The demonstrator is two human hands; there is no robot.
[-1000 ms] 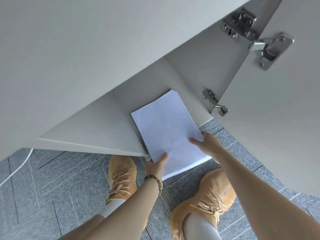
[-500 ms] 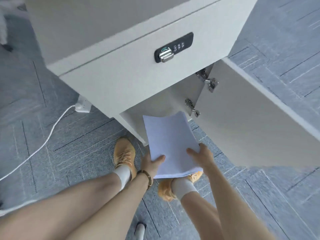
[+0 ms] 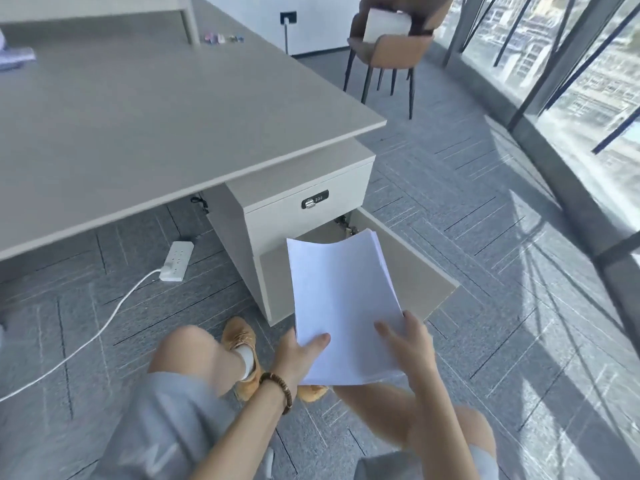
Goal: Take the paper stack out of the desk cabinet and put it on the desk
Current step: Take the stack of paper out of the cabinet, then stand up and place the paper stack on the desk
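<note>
A white paper stack [image 3: 343, 299] is in the air in front of the desk cabinet [image 3: 298, 181], fully outside it and bowed along its length. My left hand [image 3: 298, 348] grips the stack's near left corner, thumb on top. My right hand [image 3: 405, 341] holds the near right edge with fingers spread over the top sheet. The cabinet door [image 3: 408, 265] stands open to the right, behind the stack. The grey desk [image 3: 138, 116] spreads above and to the left of the cabinet.
A white power strip [image 3: 176, 260] and its cable [image 3: 86, 344] lie on the carpet left of the cabinet. A brown chair [image 3: 388, 46] stands beyond the desk's far corner. Glass walls [image 3: 571, 81] run along the right. Small coloured items [image 3: 225, 38] sit far back on the desk.
The paper stack has come out of the cabinet and risen, held in both hands. My view has lifted from the cabinet's inside to show the desk top and the room.
</note>
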